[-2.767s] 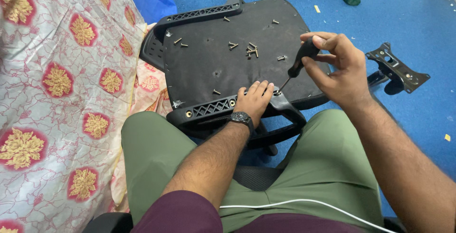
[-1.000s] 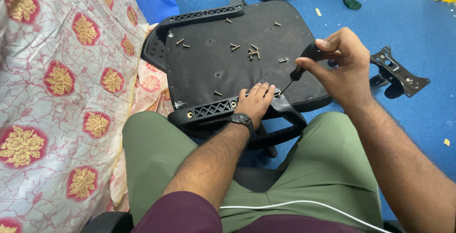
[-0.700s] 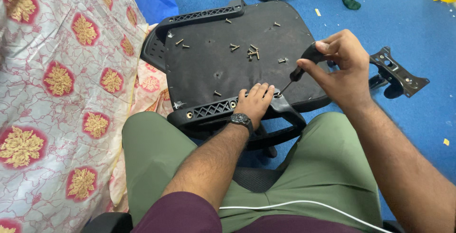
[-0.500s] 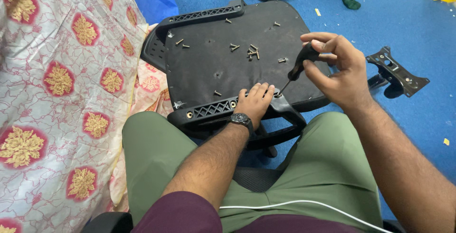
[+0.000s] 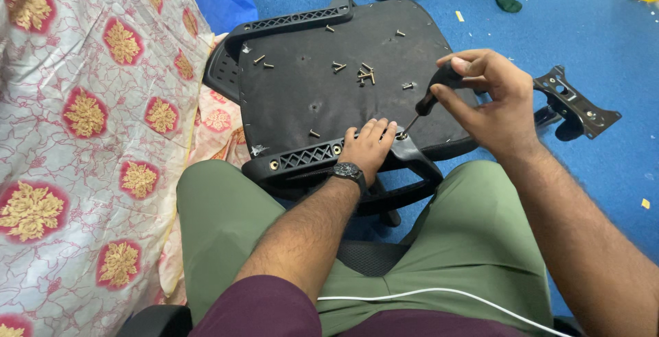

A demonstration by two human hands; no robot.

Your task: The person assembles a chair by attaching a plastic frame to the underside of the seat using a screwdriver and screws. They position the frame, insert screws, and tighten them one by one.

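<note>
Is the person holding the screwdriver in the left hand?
No, the right hand grips the screwdriver, while the left hand rests flat on the chair seat.

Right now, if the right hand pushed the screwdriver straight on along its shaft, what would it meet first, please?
Most likely the black armrest bracket, beside the left hand's fingertips; the right hand angles the screwdriver down-left at it, though depth is unclear.

Maroon sleeves, olive trousers, black wristwatch (image 5: 348,170), white cable (image 5: 439,292).
</note>
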